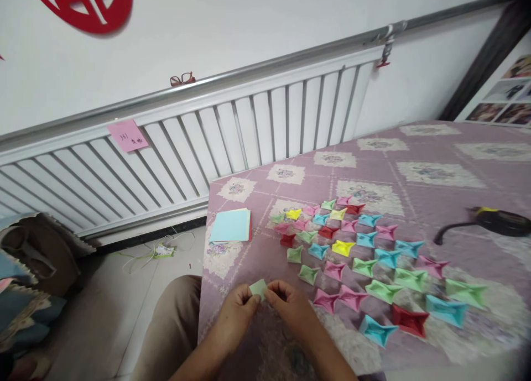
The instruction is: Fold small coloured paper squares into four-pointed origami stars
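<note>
Pinching green paper [258, 288] near the table's [265, 262] left edge

Left hand [235, 310] and right hand [290, 304] both grasp it; paper stack [229, 226] lies toward the far left corner.

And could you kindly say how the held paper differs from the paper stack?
The held paper is pale green; the paper stack is light blue on top. The held paper looks much smaller than the paper stack. The held paper is pinched by the left hand and right hand, while the paper stack lies flat on the tablecloth. Both are paper.
</note>
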`<action>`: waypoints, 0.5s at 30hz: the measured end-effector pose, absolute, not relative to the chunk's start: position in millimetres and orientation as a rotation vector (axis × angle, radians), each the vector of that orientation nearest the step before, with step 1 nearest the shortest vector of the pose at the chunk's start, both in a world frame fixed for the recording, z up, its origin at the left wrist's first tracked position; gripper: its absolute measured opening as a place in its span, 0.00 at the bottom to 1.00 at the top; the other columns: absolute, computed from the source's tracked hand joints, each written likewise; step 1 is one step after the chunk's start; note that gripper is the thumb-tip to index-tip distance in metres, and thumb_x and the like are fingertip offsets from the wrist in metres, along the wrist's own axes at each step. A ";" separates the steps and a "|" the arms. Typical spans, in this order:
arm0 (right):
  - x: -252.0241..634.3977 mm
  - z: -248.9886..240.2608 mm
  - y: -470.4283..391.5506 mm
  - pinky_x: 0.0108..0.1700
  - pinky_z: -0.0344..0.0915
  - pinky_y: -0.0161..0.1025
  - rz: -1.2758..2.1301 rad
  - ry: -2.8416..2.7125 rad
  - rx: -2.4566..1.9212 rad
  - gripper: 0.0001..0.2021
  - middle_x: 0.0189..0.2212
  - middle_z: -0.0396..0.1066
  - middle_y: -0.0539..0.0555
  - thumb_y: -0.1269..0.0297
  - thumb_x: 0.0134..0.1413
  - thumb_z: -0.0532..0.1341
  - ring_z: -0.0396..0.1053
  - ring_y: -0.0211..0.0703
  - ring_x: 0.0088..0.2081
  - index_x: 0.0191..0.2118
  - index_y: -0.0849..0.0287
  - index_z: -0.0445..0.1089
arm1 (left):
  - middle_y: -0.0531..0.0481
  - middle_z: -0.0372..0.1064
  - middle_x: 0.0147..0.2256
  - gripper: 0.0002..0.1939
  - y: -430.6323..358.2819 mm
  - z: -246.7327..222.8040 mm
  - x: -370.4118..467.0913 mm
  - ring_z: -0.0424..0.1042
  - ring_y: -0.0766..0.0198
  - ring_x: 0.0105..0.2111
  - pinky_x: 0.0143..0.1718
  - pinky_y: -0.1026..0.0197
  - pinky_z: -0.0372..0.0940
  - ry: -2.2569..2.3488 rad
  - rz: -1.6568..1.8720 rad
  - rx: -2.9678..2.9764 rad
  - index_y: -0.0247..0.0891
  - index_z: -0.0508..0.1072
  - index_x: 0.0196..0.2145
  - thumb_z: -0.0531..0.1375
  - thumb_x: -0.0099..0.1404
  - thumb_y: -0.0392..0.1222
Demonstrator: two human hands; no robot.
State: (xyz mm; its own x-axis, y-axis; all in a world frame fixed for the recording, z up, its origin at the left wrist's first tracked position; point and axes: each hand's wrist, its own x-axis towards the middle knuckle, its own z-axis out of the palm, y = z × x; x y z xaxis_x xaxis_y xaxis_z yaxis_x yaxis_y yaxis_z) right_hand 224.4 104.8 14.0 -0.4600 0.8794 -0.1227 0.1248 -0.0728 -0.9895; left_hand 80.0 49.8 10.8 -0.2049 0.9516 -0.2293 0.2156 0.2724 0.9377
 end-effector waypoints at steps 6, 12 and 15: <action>222.6 13.6 103.2 0.29 0.55 0.34 1.502 -1.629 -1.116 0.12 0.20 0.61 0.46 0.55 0.48 0.56 0.59 0.38 0.26 0.22 0.58 0.63 | 0.56 0.59 0.22 0.19 52.2 14.7 83.4 0.55 0.69 0.22 0.25 0.65 0.49 1.580 1.039 0.991 0.37 0.63 0.25 0.59 0.54 0.57; 225.1 11.3 103.2 0.29 0.53 0.34 1.484 -1.661 -1.126 0.12 0.20 0.61 0.46 0.56 0.48 0.56 0.58 0.38 0.27 0.23 0.57 0.63 | 0.56 0.59 0.22 0.23 57.0 25.0 84.5 0.54 0.71 0.21 0.24 0.65 0.47 1.506 0.980 0.972 0.35 0.68 0.27 0.62 0.50 0.60; 224.8 11.1 102.9 0.29 0.53 0.34 1.513 -1.654 -1.122 0.12 0.20 0.60 0.46 0.56 0.48 0.56 0.58 0.37 0.26 0.22 0.58 0.63 | 0.58 0.58 0.20 0.23 57.6 24.5 84.5 0.53 0.71 0.20 0.23 0.65 0.47 1.522 1.012 0.953 0.35 0.67 0.25 0.63 0.48 0.59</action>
State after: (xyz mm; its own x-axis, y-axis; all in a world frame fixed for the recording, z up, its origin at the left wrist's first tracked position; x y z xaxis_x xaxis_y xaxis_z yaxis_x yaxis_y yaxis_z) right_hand 224.8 102.9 11.1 -0.4434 0.8912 -0.0960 0.1748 -0.0191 -0.9844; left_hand 84.5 57.6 24.5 -0.1569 0.9354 -0.3170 0.0695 0.3307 0.9412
